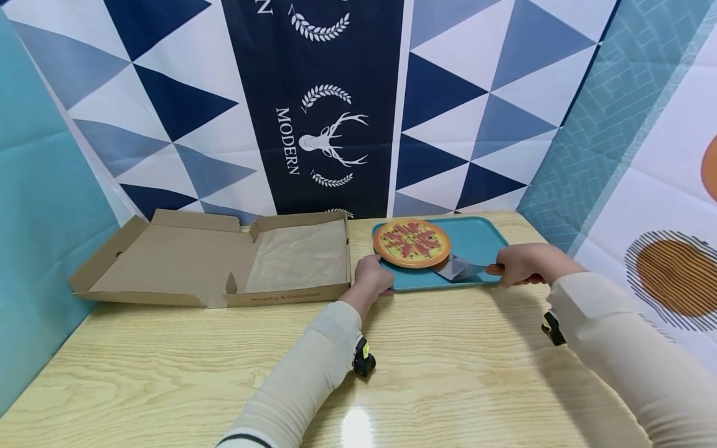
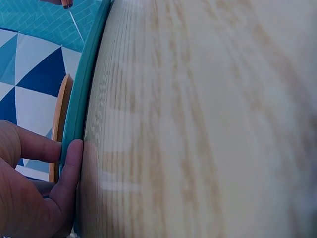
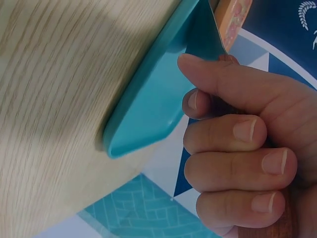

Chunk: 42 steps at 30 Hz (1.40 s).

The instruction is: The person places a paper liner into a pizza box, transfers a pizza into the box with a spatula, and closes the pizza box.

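Observation:
A pizza point(image 1: 412, 241) with red and green topping sits toward the left side of a teal tray point(image 1: 476, 235). At the tray's front left corner, my left hand point(image 1: 372, 275) holds the rim. The left wrist view shows its thumb and a finger pinching the tray edge point(image 2: 83, 94). My right hand point(image 1: 523, 262) grips the wooden handle of a pizza server point(image 1: 456, 269), fingers curled round it in the right wrist view. The metal blade slants down leftward over the tray, its tip at the pizza's lower right edge. Part of that tip is hidden by the pizza.
Left of the tray lies a cardboard pizza box point(image 1: 168, 258) with its lid folded open to the left. Brown paper point(image 1: 302, 255) lines its base. Both stand at the back of a wooden table point(image 1: 448, 373), close to a patterned cloth wall point(image 1: 336, 74).

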{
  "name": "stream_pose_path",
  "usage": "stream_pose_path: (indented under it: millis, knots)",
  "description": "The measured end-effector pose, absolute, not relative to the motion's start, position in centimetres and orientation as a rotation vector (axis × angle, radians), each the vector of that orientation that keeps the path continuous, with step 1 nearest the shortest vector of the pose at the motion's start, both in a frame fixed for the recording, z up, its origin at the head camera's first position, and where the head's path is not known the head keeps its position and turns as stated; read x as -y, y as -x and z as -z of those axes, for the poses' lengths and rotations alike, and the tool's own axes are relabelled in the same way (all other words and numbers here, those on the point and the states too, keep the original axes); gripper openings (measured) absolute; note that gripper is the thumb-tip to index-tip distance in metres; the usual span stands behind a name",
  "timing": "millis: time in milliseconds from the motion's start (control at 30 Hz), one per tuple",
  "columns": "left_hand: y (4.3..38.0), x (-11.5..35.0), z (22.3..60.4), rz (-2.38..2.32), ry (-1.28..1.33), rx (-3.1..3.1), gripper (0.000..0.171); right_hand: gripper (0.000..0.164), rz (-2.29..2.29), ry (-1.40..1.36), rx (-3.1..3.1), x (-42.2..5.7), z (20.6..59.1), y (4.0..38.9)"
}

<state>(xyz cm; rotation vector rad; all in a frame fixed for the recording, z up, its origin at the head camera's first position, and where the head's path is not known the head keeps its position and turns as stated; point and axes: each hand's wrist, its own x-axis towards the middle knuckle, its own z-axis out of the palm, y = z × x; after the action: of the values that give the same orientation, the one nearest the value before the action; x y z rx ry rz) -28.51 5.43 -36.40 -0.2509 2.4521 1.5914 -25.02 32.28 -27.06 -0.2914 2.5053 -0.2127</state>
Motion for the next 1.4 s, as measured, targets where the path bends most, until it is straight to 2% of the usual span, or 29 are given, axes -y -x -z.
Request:
stream_pose_path:
  millis: [667,900,1400]
  knots:
    - [28.5,-5.0,36.1,-1.597,0.276,-2.423,0.072,0.033,0.198,0.269,-2.543,-29.8,28.4,27.0]
    - [28.5,-5.1,36.1,-1.612,0.27,-2.411,0.071,0.023,0.161,0.273,-2.553,-29.2,28.4,27.4]
    - [28.3,-5.4,36.1,-1.585,0.271,-2.417,0.07,0.028,0.182,0.226,-2.571,-28.2,29.0,27.8]
